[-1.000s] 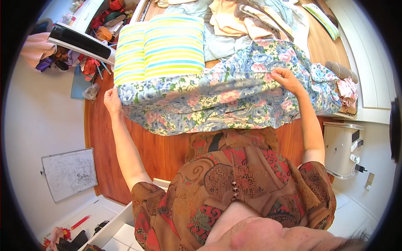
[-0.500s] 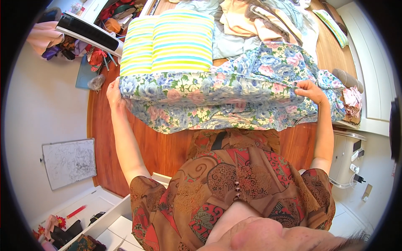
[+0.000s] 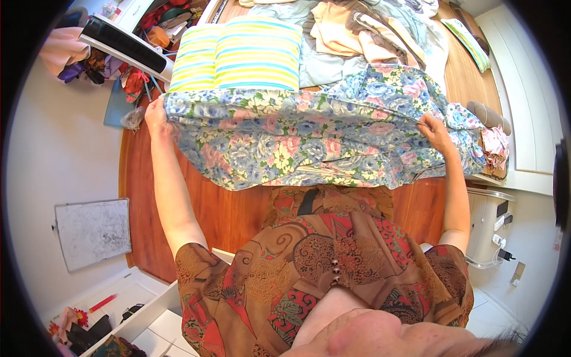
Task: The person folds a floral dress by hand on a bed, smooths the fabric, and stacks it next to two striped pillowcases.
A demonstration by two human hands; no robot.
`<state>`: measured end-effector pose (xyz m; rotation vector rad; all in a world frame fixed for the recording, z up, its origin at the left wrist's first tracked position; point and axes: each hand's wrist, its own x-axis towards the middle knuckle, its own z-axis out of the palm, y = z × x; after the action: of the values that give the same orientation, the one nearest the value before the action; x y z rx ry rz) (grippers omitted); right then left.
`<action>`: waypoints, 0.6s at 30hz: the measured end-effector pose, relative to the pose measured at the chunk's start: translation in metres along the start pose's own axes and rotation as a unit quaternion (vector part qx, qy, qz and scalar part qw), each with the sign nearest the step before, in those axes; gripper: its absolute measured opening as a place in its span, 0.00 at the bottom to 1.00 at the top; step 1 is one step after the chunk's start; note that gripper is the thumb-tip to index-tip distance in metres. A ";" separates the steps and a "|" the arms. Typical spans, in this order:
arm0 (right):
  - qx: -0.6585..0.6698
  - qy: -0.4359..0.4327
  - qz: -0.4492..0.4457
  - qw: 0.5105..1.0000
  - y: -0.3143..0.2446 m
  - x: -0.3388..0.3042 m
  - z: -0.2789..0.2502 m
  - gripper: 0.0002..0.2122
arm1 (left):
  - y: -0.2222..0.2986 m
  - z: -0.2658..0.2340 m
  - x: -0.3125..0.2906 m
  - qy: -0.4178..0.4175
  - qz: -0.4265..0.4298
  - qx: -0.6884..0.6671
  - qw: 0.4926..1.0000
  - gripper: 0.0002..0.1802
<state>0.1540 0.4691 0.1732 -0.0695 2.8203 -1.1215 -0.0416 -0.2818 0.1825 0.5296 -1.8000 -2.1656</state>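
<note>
A large blue-and-pink floral cloth (image 3: 279, 140) is stretched wide between my two hands, its lower folds hanging over the near edge of the bed-like surface. My left hand (image 3: 157, 118) is closed on its upper left corner. Farther right, my right hand (image 3: 434, 132) pinches the cloth along a crease; some of its fingers are hidden. Just beyond the cloth's top edge lies a yellow, white and blue striped cushion (image 3: 257, 56), folded or doubled, partly covered at its near side. More of the floral fabric is bunched up at the far right.
Rumpled pale blue bedding (image 3: 333, 59) and a peach garment (image 3: 342, 30) lie at the back. On the right are a small striped pillow (image 3: 467, 44), a grey roll (image 3: 489, 116) and a pink ruffled cloth (image 3: 495, 143). A whiteboard (image 3: 93, 235) leans at the left wall.
My left hand has moved slightly up and left, raising the cloth's edge over more of the striped cushion. The cloth's front now hangs flatter, and my right hand has turned palm-down.
</note>
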 end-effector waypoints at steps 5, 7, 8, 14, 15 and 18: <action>0.229 -0.177 0.120 0.950 0.001 0.027 0.033 0.10 | -0.010 -0.018 -0.010 0.072 -0.062 -0.109 0.990 0.10; 0.257 -0.191 0.075 0.944 -0.042 0.020 0.037 0.10 | -0.007 0.063 -0.052 0.098 -0.018 -0.041 0.994 0.09; 0.288 -0.243 0.014 0.926 -0.084 0.025 0.038 0.11 | 0.003 0.096 -0.090 0.071 0.000 -0.039 0.997 0.08; 0.635 -0.117 0.046 0.762 -0.249 0.052 0.138 0.11 | 0.003 0.182 -0.287 -0.099 0.073 -0.014 0.992 0.05; 0.661 -0.100 0.046 0.742 -0.261 0.054 0.153 0.10 | -0.007 0.181 -0.299 -0.115 0.079 -0.002 0.990 0.04; 0.685 -0.064 0.000 0.726 -0.279 0.054 0.178 0.08 | -0.021 0.179 -0.312 -0.121 0.204 0.011 0.971 0.05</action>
<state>0.1217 0.1399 0.2320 -0.0131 1.2230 -2.6453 0.1584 0.0150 0.2218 -0.1060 -1.8539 -1.9873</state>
